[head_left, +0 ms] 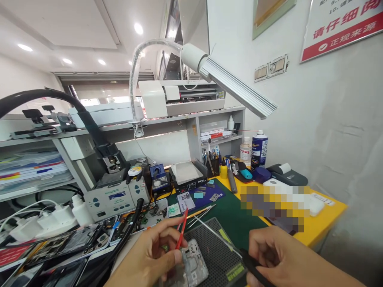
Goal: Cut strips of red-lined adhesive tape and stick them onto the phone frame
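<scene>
**Red tweezers over an opened phone**

Red-handled tweezers (181,229) stand pinched between the left hand (149,255) fingers, tips down onto the opened phone frame (193,265) just beneath them. The frame's long axis runs away from the person. Right hand (278,255) fingers close round a black tool handle (253,268), its thin shaft crossing above the frame. Both wrists are cut off below.

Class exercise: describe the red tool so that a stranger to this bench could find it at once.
Start at the dark perforated mat at the bench's near edge. The left hand there pinches a thin red tool over an opened phone. It is the only red stick; the neighbouring tweezers are bare metal.
</scene>
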The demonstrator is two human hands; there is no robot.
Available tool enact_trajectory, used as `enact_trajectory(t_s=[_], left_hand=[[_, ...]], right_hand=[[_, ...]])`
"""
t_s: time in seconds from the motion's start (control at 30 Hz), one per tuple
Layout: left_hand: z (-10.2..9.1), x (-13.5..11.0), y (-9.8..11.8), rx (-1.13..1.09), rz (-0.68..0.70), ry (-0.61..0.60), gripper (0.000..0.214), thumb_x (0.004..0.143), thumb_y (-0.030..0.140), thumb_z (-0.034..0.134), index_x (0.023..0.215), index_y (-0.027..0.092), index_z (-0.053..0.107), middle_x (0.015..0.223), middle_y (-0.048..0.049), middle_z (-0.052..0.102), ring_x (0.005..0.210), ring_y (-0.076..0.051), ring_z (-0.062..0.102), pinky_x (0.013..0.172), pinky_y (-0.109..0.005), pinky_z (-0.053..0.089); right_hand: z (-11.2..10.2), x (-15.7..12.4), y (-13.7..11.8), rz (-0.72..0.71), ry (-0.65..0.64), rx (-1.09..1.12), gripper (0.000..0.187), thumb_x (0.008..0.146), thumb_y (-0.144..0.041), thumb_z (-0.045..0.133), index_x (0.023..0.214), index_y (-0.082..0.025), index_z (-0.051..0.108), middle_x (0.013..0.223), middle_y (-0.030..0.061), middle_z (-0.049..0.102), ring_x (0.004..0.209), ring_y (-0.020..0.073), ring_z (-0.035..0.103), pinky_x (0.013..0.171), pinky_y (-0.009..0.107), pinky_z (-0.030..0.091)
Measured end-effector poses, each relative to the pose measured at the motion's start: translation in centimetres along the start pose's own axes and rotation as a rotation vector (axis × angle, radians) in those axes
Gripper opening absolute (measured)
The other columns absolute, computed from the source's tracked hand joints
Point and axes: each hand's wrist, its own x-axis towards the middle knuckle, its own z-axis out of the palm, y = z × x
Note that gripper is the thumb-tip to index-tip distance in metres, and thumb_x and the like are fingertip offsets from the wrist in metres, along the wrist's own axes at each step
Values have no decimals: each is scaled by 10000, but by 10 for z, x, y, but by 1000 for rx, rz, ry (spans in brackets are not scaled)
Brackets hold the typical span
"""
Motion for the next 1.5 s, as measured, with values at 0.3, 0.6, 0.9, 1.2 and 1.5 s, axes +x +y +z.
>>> enact_trajectory(t_s=[0.3,0.6,0.9,1.2,1.5], left_hand=[[3,2,-2,231,38,161,484,842,427,709,1286,261,610,980,-36,718,828,-195,606,549,-222,453],[18,18,20,920,59,139,364,961,313,487,1297,222,594,1155,-86,736,975,-268,684,811,-343,489],[48,63,35,1223,86,-41,286,885,183,574,1139,269,673,1128,-80,730,1069,-279,661,893,-375,469],[61,82,36,1362,80,-182,211,925,317,614,1083,190,676,1116,-71,691,1046,-250,634,898,-443,499],[52,74,45,1442,-98,-369,145,910,256,631,816,165,692,758,5,698,721,-171,667,672,-324,534]], right_hand=[[-27,9,6,56,150,-568,275,885,-427,593,746,-217,482,660,-20,632,477,120,542,406,215,337],[-45,42,-4,62,235,-961,205,887,-341,678,828,-150,632,844,35,648,783,193,622,684,330,488],[-48,58,15,71,301,-782,265,939,-388,639,818,-152,630,778,-8,636,665,137,611,628,287,526],[-25,54,46,24,548,-208,406,906,-563,536,707,-221,445,585,-43,570,433,106,557,395,202,401],[-26,52,48,-7,563,-53,409,827,-570,618,665,-231,457,542,-31,576,409,127,523,384,222,370]])
